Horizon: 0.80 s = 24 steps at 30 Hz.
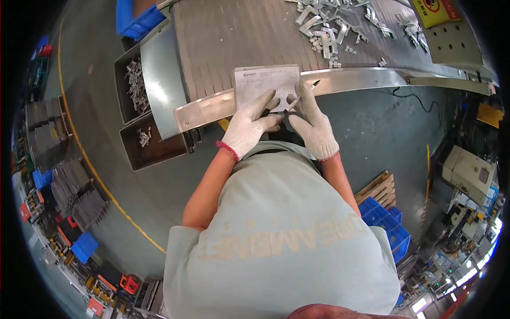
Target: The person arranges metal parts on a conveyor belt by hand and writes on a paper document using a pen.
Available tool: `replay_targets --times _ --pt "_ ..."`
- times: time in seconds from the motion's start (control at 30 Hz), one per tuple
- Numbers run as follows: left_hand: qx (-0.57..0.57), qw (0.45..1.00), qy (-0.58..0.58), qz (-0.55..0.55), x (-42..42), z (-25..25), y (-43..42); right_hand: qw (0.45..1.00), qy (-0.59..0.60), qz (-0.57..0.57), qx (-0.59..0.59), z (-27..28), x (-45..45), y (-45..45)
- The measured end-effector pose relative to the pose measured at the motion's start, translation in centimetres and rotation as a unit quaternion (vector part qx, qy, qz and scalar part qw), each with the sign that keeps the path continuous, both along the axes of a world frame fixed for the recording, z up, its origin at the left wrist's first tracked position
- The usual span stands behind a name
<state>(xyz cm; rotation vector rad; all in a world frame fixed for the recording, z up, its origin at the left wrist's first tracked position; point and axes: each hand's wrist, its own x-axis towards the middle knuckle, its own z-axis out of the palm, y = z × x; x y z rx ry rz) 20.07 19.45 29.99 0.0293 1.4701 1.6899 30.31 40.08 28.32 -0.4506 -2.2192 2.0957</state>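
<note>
A printed paper form [268, 78] lies over the metal edge of the conveyor, just beyond both hands. My right hand [316, 130], in a white knitted glove with a red cuff, is closed on a slim pen [314, 86]. The pen slants between thumb and fingers, with its dark end pointing up and to the right. My left hand [245, 129], gloved alike, has its fingers curled at the lower left of the form. Pinched in it is a small dark object [265, 112], too small to name.
Loose metal brackets [329, 34] lie piled on the conveyor belt [228, 32]. Left of it stand bins of metal parts [137, 87] and a blue crate [139, 21]. A control box [459, 45] stands at the far right. Blue crates [385, 223] and a wooden pallet [376, 189] sit behind on the right.
</note>
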Motion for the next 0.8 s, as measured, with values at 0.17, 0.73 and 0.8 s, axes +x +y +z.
replay_targets --times 0.17,0.73,0.8 --pt "-0.012 0.998 0.056 -0.029 0.1 -0.3 0.2 0.997 0.000 -0.026 0.079 0.2 -0.6 -1.4" --pt "-0.077 0.988 0.122 -0.061 0.8 0.0 0.6 0.991 0.052 -0.070 0.097 1.8 -2.1 -2.0" --pt "-0.121 0.956 0.252 -0.091 1.0 -1.4 0.2 0.989 0.063 -0.041 0.129 1.6 -2.2 -1.6"
